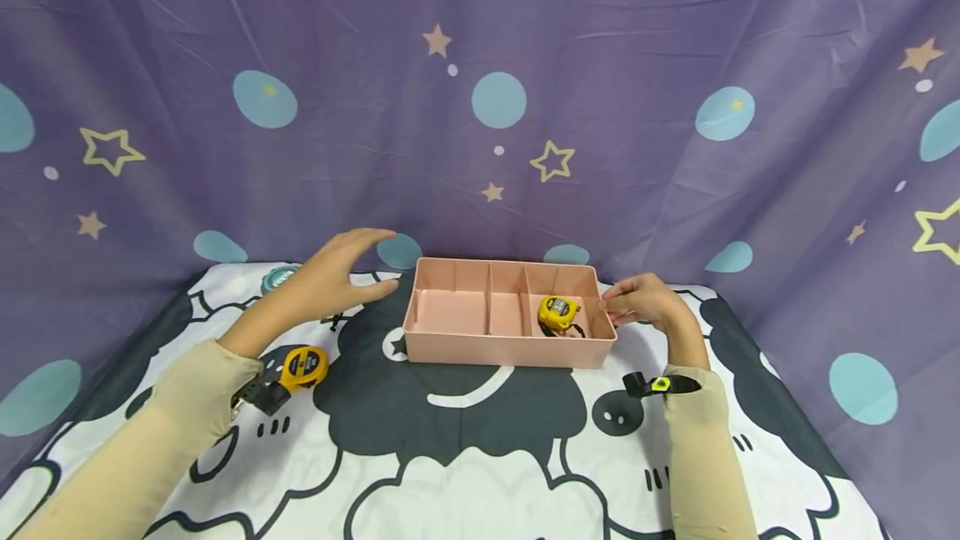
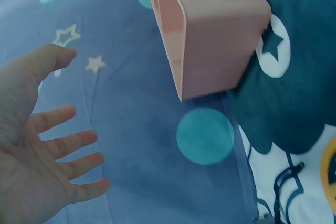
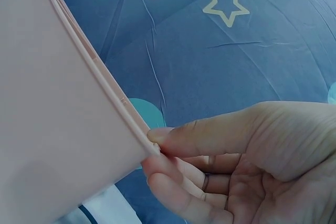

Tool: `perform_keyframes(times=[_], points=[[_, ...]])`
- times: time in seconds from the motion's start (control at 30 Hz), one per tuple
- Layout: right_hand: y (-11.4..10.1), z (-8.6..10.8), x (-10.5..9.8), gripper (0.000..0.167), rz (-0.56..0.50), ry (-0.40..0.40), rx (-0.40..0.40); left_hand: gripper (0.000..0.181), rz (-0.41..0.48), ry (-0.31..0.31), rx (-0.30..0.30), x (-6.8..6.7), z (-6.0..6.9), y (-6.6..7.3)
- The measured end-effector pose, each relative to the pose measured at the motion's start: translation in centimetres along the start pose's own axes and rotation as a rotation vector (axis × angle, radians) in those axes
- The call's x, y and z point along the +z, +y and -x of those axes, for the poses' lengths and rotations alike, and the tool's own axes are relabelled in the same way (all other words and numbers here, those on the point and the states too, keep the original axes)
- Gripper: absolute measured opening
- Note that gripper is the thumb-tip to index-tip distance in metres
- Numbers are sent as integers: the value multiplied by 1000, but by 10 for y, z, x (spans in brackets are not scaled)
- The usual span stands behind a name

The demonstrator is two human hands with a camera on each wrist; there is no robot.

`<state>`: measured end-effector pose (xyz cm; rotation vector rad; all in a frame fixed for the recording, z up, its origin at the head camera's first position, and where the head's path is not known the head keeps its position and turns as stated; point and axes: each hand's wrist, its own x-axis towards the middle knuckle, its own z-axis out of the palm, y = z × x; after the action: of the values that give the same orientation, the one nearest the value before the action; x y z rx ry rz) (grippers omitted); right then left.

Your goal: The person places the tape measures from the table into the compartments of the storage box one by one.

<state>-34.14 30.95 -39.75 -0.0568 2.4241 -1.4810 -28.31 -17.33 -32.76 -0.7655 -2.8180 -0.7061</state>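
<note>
A pink box (image 1: 510,350) with three compartments sits on the cloth in the head view. Its right compartment holds a yellow tape measure (image 1: 558,313) with a dark strap. At the box's right end my right hand (image 1: 647,303) pinches the rim between thumb and fingers; the right wrist view shows the thumb (image 3: 199,135) over the edge. My left hand (image 1: 337,275) is spread just left of the box, apart from it and holding nothing. Beside the left wrist lies a second yellow tape measure (image 1: 304,367), partly seen in the left wrist view.
A teal round object (image 1: 278,277), partly hidden by the left forearm, lies at the back left. A purple curtain (image 1: 480,190) rises directly behind the box. The sheep-print cloth (image 1: 465,498) covers the surface. Each wrist wears a black camera strap.
</note>
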Motion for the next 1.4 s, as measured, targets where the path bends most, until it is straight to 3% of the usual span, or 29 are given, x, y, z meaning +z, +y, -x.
perform_keyframes(times=[0.37, 0.57, 0.87, 1.27, 1.4], points=[[0, -2, -2, 35, 24, -13, -3, 71, -45, -112, -78, -10, 20, -26], [-2, -1, -4, 34, 26, -22, -2, 77, -46, -168, -133, -9, 29, -39], [-2, 2, -2, 33, 12, -30, -16, 89, -21, -315, -140, -10, 40, -54], [-1, 2, -1, 33, 4, -30, -13, 80, 19, -445, -149, -7, 44, -66], [-1, 1, -1, 32, 6, -29, -13, 72, 53, -513, -188, -4, 48, -69]])
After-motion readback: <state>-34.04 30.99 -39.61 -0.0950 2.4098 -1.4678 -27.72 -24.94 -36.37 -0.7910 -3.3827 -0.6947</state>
